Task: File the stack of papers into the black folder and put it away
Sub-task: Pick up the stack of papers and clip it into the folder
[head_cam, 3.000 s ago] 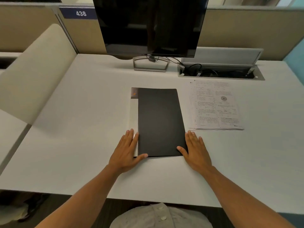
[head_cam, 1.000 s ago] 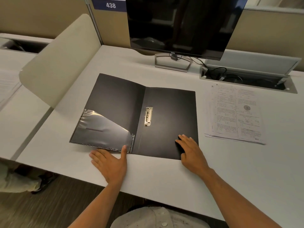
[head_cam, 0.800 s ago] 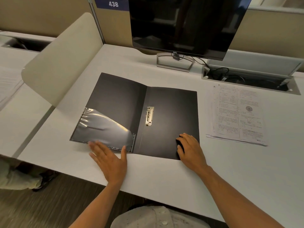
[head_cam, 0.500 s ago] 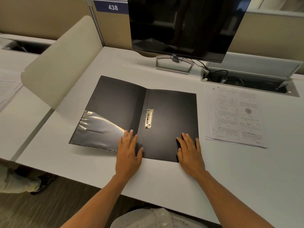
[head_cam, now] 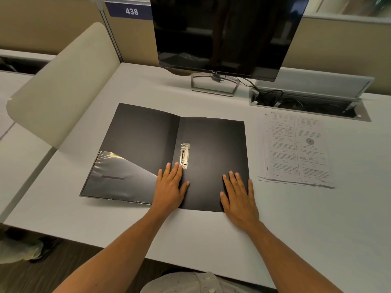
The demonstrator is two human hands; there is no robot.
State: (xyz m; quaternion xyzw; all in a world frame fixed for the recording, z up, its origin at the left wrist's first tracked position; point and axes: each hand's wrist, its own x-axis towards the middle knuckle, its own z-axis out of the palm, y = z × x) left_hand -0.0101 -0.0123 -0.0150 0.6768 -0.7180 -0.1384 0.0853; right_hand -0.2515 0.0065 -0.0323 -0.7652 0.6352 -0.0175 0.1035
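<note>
The black folder (head_cam: 213, 144) lies open and flat on the white desk (head_cam: 296, 229), spine toward the monitor. A metal clip (head_cam: 184, 155) sits by the spine, and a clear pocket (head_cam: 120, 176) covers the lower left flap. My left hand (head_cam: 170, 187) rests flat on the spine, fingertips just below the clip. My right hand (head_cam: 239, 196) lies flat on the folder's near right corner. Both hands hold nothing. The stack of printed papers (head_cam: 294, 148) lies to the right of the folder, apart from it.
A dark monitor (head_cam: 224, 34) on a metal stand stands behind the folder. An open cable tray (head_cam: 309, 106) with wires lies at the back right. A beige curved divider (head_cam: 61, 87) rises along the desk's left side.
The folder went from shut to open. Since then my left hand has slid right from below the clear pocket onto the spine, up to the clip. My right hand stayed on the right corner.
</note>
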